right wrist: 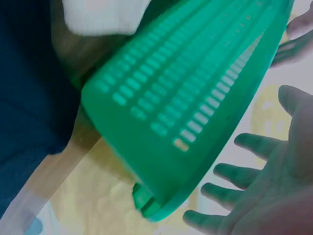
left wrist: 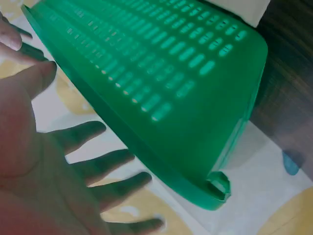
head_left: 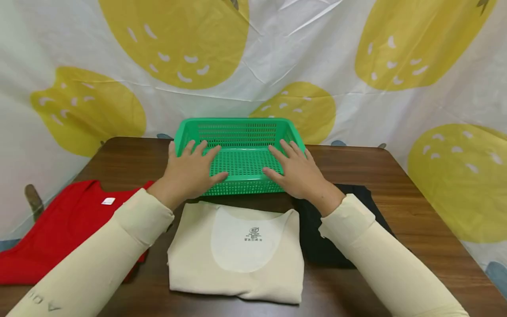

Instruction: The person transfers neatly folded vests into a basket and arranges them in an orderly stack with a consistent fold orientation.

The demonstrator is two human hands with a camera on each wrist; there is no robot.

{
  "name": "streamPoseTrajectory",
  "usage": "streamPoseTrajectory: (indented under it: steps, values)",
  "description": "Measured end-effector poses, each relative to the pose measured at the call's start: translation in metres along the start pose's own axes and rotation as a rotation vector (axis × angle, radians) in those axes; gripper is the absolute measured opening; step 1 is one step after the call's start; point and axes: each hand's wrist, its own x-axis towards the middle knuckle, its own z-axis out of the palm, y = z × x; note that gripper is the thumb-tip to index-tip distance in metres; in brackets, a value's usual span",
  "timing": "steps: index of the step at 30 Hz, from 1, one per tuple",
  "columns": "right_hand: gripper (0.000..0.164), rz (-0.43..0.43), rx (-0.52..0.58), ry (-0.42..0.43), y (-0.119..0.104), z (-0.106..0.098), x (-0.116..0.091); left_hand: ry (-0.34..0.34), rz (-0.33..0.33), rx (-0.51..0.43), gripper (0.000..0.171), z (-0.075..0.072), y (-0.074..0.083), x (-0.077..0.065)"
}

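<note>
Head: high and set back, facing forward and down — takes in left hand (head_left: 186, 174), right hand (head_left: 299, 174), table (head_left: 356, 163) and curtain (head_left: 285, 39).
Left wrist: close at that palm, steeply tilted, facing the basket (head_left: 245, 178).
Right wrist: equally close, tilted the opposite way.
Basket: in all three views — cropped in both wrist ones.

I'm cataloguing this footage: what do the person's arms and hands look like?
The left sleeve and right sleeve are pale cream, with bulky, wrinkled cuffs; dark lettering marks the left sleeve. The left hand and right hand are bare, without gloves.
</note>
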Motion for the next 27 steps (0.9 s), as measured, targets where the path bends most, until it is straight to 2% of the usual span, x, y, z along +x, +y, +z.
streamPoseTrajectory:
  steps: [4, 7, 8, 10, 11, 13, 15, 17, 21, 24, 27]
  values:
    - [0.062, -0.123, 0.066, 0.146, -0.013, 0.004, -0.023, 0.240, 0.143, 0.029, 0.057, 0.004, 0.011, -0.018]
    - [0.044, -0.236, 0.139, 0.281, -0.024, 0.006, -0.043, 0.420, 0.299, 0.009, 0.040, 0.006, 0.021, -0.036]
    - [0.036, -0.267, 0.162, 0.310, -0.027, 0.007, -0.050, 0.461, 0.361, -0.008, 0.035, 0.007, 0.024, -0.042]
    - [0.021, -0.312, 0.207, 0.327, -0.032, 0.009, -0.063, 0.490, 0.487, -0.068, 0.025, 0.009, 0.029, -0.053]
    - [0.015, -0.322, 0.220, 0.315, -0.033, 0.010, -0.068, 0.482, 0.543, -0.093, 0.022, 0.011, 0.030, -0.058]
    - [0.010, -0.309, 0.240, 0.253, -0.032, 0.015, -0.077, 0.419, 0.627, -0.136, 0.020, 0.017, 0.032, -0.067]
    - [0.010, -0.262, 0.238, 0.170, -0.029, 0.020, -0.082, 0.325, 0.646, -0.172, 0.021, 0.024, 0.031, -0.074]
    - [0.015, -0.202, 0.217, 0.084, -0.024, 0.026, -0.084, 0.226, 0.617, -0.176, 0.024, 0.032, 0.028, -0.079]
    - [0.032, -0.096, 0.158, -0.078, -0.019, 0.039, -0.088, 0.037, 0.490, -0.181, 0.037, 0.047, 0.020, -0.087]
    - [0.046, -0.056, 0.130, -0.181, -0.017, 0.046, -0.093, -0.046, 0.413, -0.164, 0.048, 0.056, 0.014, -0.093]
    - [0.055, -0.041, 0.112, -0.239, -0.016, 0.048, -0.098, -0.073, 0.371, -0.125, 0.059, 0.062, 0.008, -0.099]
